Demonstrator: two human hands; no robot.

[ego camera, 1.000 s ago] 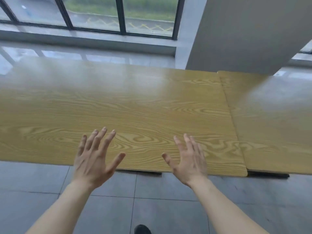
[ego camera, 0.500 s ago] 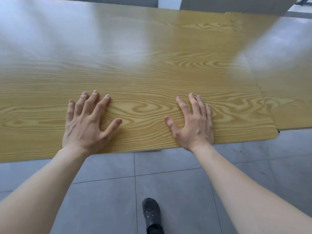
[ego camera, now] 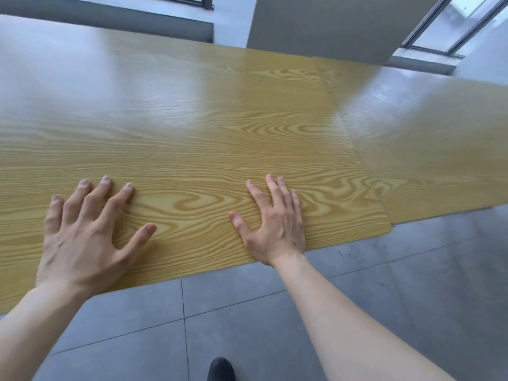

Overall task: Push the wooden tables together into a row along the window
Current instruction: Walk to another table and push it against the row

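Observation:
A long wooden table [ego camera: 192, 127] with yellow grain fills the middle of the view, its near edge just in front of me. My left hand [ego camera: 85, 232] lies flat on its top near that edge, fingers spread. My right hand [ego camera: 275, 224] presses flat on the same top, closer to its right corner. A second wooden table [ego camera: 428, 155] stands to the right, its side edge touching the first. The first table's near edge sits slightly closer to me than the second's.
A grey pillar [ego camera: 330, 23] rises behind the tables' joint. Windows [ego camera: 450, 31] with dark frames run along the far wall above a low grey sill. Grey floor tiles [ego camera: 247, 325] lie under me, and my dark shoe [ego camera: 221, 369] shows at the bottom.
Both hands came down from above the near edge and now lie flat on the table top. The view has shifted so the pillar and right window show again.

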